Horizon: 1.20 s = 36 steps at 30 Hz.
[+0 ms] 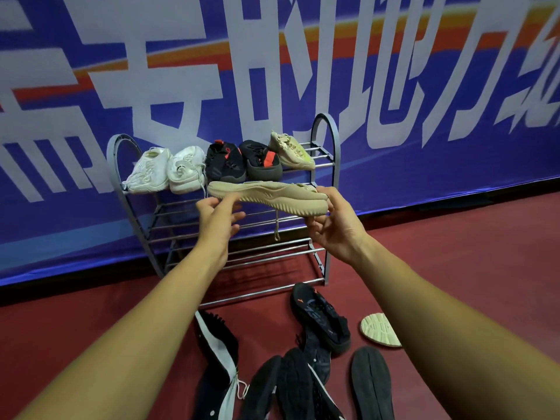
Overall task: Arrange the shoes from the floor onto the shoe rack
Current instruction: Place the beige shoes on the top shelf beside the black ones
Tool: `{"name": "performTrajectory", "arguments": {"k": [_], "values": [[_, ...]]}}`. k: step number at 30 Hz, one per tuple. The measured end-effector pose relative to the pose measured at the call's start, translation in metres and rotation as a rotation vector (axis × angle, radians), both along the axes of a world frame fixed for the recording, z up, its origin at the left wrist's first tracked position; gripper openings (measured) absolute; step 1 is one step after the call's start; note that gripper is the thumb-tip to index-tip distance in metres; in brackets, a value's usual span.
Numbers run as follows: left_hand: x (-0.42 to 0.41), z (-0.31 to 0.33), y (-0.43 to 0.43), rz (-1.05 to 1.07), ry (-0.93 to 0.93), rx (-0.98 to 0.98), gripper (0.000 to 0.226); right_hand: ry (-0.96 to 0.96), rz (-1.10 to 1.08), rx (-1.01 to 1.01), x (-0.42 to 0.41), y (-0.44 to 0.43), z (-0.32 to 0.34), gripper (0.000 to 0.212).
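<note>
A beige shoe [269, 197] is held sideways in the air in front of the grey metal shoe rack [328, 137], a lace dangling below it. My left hand [216, 219] holds its left end with fingers and thumb. My right hand [336, 221] grips its right end. On the rack's top shelf stand two white shoes [166, 169], two black shoes with red parts [244, 160] and one beige shoe [292, 151]. The lower shelves hold nothing.
On the dark red floor near me lie several black shoes [321, 316] and a black-and-white one [216, 344]. A beige shoe lies sole up [378, 328] at the right. A blue banner wall [424, 131] stands right behind the rack.
</note>
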<state>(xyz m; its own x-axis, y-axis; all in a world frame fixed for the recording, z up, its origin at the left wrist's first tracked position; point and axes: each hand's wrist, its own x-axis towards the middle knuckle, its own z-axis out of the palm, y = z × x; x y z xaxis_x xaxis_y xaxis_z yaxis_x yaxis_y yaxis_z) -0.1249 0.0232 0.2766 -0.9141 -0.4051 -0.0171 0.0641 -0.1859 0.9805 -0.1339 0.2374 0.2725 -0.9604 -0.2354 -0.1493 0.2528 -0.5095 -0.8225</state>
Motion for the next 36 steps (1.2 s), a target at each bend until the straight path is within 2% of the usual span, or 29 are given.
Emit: {"name": "performTrajectory", "arguments": {"k": [2,6,9,11,15,25,30,33,36], "values": [[0.005,0.003,0.014,-0.029,0.002,0.095,0.054,0.034,-0.011,-0.016,-0.002,0.003,0.001,0.015],[0.014,0.011,0.041,-0.177,0.009,0.146,0.039,0.060,-0.052,-0.083,-0.004,0.004,0.008,0.015],[0.012,0.023,0.056,-0.287,0.072,0.120,0.030,0.070,-0.087,-0.132,-0.007,0.004,0.013,0.020],[0.009,0.029,0.066,-0.319,0.084,0.093,0.038,0.062,-0.113,-0.145,-0.009,0.002,0.016,0.024],[-0.003,0.037,0.080,-0.262,0.035,0.095,0.057,0.027,-0.187,-0.142,-0.013,0.003,0.019,0.027],[-0.044,0.036,0.109,-0.320,0.102,-0.166,0.058,-0.011,-0.320,-0.126,-0.050,0.007,0.016,0.029],[-0.075,0.027,0.124,-0.277,0.081,-0.121,0.053,-0.032,-0.362,-0.123,-0.075,0.017,0.011,0.034],[-0.092,0.019,0.131,-0.240,0.033,-0.115,0.055,-0.046,-0.381,-0.110,-0.089,0.023,0.010,0.031],[-0.105,0.013,0.134,-0.224,0.022,-0.083,0.046,-0.040,-0.382,-0.156,-0.102,0.026,0.011,0.028]]}}
